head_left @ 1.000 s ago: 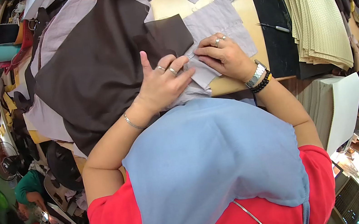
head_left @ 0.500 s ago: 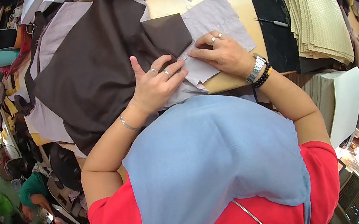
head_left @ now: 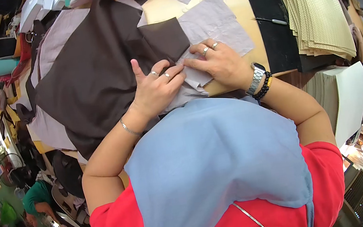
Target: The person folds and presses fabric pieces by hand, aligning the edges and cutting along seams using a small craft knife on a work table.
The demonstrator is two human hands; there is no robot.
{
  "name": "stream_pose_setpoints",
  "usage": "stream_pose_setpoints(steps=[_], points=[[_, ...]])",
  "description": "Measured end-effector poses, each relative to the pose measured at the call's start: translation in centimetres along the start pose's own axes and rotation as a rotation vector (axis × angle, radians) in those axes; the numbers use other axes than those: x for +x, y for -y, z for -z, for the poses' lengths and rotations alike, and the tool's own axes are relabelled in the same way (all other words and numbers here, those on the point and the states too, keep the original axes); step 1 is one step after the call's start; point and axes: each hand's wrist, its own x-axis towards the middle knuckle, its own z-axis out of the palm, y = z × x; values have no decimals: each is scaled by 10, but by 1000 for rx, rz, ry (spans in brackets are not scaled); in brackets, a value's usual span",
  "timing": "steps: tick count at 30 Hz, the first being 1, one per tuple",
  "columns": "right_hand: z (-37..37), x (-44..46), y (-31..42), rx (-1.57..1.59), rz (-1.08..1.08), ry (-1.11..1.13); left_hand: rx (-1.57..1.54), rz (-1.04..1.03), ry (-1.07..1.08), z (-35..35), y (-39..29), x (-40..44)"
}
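A large dark brown cloth [head_left: 86, 66] lies over light lilac fabric [head_left: 215, 20] on the table. My left hand [head_left: 157, 86] has its thumb raised and its bent fingers at the fabric edge beside the brown cloth's corner. Just to the right, my right hand [head_left: 223, 63] presses its fingertips on the lilac fabric, close to the left fingertips. Both hands seem to pinch the fabric where the two materials meet, though the exact fold is hidden under the fingers.
On the right are a black board [head_left: 271, 26] with a thin pointed tool [head_left: 273, 20] on it, a stack of cream textured sheets [head_left: 313, 11] and a thick white stack [head_left: 346, 99]. A co-worker in green [head_left: 35, 196] is at the lower left.
My right hand has moved slightly left, its fingertips now nearer my left hand's. The view has shifted a little, with the table items a bit further left.
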Motion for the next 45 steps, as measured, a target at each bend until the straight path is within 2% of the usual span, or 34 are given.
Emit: stream_pose_setpoints(steps=[10,13,16,19,20,22,23,25,27,29,30,31,33,35,36,38,39,40,43,44,45], points=[[28,-36,-51,-185,-266,-11,-13,-1,34,4,0,0],[39,-46,-71,-251,-253,-40,-169,83,57,14,-8,7],[37,-47,-75,-308,-227,-9,-104,140,236,32,-26,34],[32,-43,-63,-396,-308,29,-135,60,77,15,-45,68],[35,-43,-60,-365,-349,31,-137,38,68,4,-47,70],[44,-45,-59,-109,-507,-28,-149,-5,55,-21,-47,68],[48,-48,-60,27,-583,-55,-209,39,34,-26,-46,68],[38,-57,-70,500,-702,-328,-325,140,3,-26,-42,65],[35,-64,-68,1032,-750,-589,-957,619,124,-9,-32,64],[21,-60,-62,1526,-665,-799,-1459,831,29,-1,-17,60],[16,-51,-53,1535,-709,-773,-1688,947,-52,3,-10,59],[12,-36,-40,1544,-750,-746,-1889,963,-228,7,-8,62],[-3,-10,-25,1545,-784,-668,-2055,1005,-307,15,-3,61],[-10,8,-18,1515,-636,-409,-2224,1113,-349,16,3,54],[-16,19,-19,1505,-588,-319,-2171,1211,-393,24,-1,59],[-28,41,-24,1472,-499,-141,-2161,1202,-496,23,-3,57],[-31,49,-21,1474,-487,-185,-2161,1198,-548,23,-2,54],[-34,55,-18,1473,-480,-226,-2296,971,-556,20,3,43],[-39,63,-11,1472,-495,-279,-1663,1038,-237,24,2,31],[-39,63,-10,1473,-506,-287,-1641,1035,-208,20,6,27],[-35,60,-11,1401,-446,-196,-1643,1062,-202,20,8,25]])
